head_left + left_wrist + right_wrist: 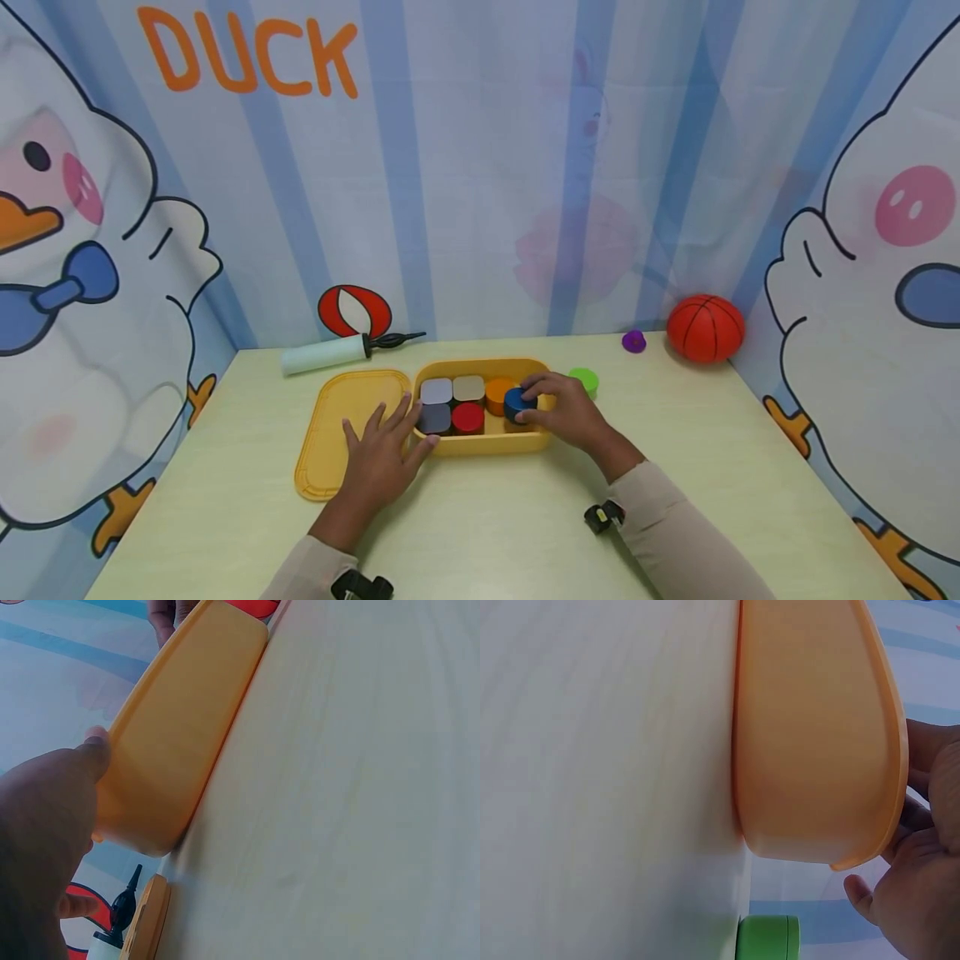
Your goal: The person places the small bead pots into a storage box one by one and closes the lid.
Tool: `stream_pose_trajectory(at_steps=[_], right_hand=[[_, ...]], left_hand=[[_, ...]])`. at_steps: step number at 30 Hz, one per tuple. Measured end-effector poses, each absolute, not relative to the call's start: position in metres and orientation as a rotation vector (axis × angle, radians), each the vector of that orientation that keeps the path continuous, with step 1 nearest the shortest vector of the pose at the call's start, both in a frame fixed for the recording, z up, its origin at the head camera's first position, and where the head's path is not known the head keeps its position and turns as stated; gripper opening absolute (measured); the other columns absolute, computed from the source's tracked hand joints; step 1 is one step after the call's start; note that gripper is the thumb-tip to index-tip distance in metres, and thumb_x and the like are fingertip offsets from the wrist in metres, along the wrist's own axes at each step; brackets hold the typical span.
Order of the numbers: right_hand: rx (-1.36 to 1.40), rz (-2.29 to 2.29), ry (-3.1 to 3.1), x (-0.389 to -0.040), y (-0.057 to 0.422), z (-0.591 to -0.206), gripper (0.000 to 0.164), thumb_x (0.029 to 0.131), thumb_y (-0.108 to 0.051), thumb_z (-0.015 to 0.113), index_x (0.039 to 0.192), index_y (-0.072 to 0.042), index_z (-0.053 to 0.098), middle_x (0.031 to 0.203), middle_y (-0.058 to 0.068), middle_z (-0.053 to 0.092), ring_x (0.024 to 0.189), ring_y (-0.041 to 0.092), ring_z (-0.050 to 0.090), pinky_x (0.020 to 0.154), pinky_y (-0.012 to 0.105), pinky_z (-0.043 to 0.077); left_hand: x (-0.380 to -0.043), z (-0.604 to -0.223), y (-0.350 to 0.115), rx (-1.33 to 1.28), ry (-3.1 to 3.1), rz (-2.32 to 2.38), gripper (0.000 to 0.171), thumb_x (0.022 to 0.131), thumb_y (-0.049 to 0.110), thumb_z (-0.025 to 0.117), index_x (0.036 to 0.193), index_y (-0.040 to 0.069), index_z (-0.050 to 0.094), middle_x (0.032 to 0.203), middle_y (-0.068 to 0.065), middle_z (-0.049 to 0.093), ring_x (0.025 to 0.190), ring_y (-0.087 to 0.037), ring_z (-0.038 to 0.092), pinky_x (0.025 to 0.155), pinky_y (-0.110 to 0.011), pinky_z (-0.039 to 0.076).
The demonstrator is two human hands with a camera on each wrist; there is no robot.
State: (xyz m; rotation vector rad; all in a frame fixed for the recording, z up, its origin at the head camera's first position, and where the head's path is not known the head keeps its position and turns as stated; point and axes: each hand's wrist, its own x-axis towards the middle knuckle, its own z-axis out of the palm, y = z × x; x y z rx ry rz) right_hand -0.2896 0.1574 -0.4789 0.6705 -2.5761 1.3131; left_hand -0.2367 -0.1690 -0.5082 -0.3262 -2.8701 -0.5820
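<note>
A yellow plastic box [480, 447] stands in the middle of the table. Inside its right part my right hand [570, 407] pinches a blue cylinder [517, 405] between thumb and fingers. My left hand [384, 460] rests at the box's left front corner with its fingers spread, thumb at the rim in the left wrist view. Beside the blue piece sit an orange cylinder [498, 395] and a red cylinder [468, 418]. Lavender [436, 391], beige [468, 388] and grey [434, 419] rounded-square pieces fill the box's left side. The right wrist view shows mostly the box's outer wall [817, 735].
The yellow lid [330, 450] lies left of the box, partly under my left hand. A green cylinder [584, 382] stands behind my right hand. Along the back are a pale hand pump [326, 356], a small purple object [633, 341] and a red ball [706, 328].
</note>
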Motion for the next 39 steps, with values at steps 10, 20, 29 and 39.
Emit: stream_pose_trajectory(at_steps=[10, 20, 29, 39], right_hand=[[0.631, 1.249, -2.696, -0.292, 0.157, -0.475, 0.030, 0.088, -0.007, 0.092, 0.116, -0.003, 0.083, 0.133, 0.015, 0.076, 0.130, 0.040, 0.069, 0.114, 0.059, 0.056], [0.677, 1.165, -2.787, -0.295, 0.158, -0.470, 0.030, 0.087, -0.010, 0.093, 0.114, -0.003, 0.082, 0.124, 0.015, 0.079, 0.118, 0.036, 0.071, 0.109, 0.056, 0.060], [0.806, 1.041, -2.887, -0.299, 0.158, -0.463, 0.018, 0.088, -0.010, 0.092, 0.103, -0.005, 0.085, 0.117, 0.014, 0.080, 0.109, 0.031, 0.071, 0.103, 0.053, 0.062], [0.862, 0.973, -3.005, -0.300, 0.158, -0.454, 0.026, 0.090, 0.001, 0.087, 0.115, -0.001, 0.084, 0.129, 0.018, 0.076, 0.115, 0.034, 0.074, 0.099, 0.044, 0.066]], left_hand=[[-0.236, -0.508, -0.168, -0.316, -2.866, -0.618, 0.074, 0.107, 0.065, 0.056, 0.167, 0.023, 0.047, 0.179, -0.004, 0.038, 0.162, -0.048, 0.039, 0.122, -0.092, 0.002], [-0.237, -0.508, -0.168, -0.313, -2.871, -0.620, 0.075, 0.107, 0.064, 0.057, 0.168, 0.023, 0.046, 0.179, -0.003, 0.036, 0.160, -0.046, 0.042, 0.123, -0.091, 0.002], [-0.236, -0.508, -0.168, -0.320, -2.861, -0.631, 0.074, 0.107, 0.064, 0.058, 0.167, 0.022, 0.048, 0.179, -0.003, 0.037, 0.159, -0.046, 0.045, 0.122, -0.092, 0.004], [-0.233, -0.505, -0.167, -0.324, -2.852, -0.654, 0.073, 0.106, 0.062, 0.059, 0.166, 0.021, 0.049, 0.179, -0.003, 0.037, 0.159, -0.047, 0.045, 0.122, -0.092, 0.004]])
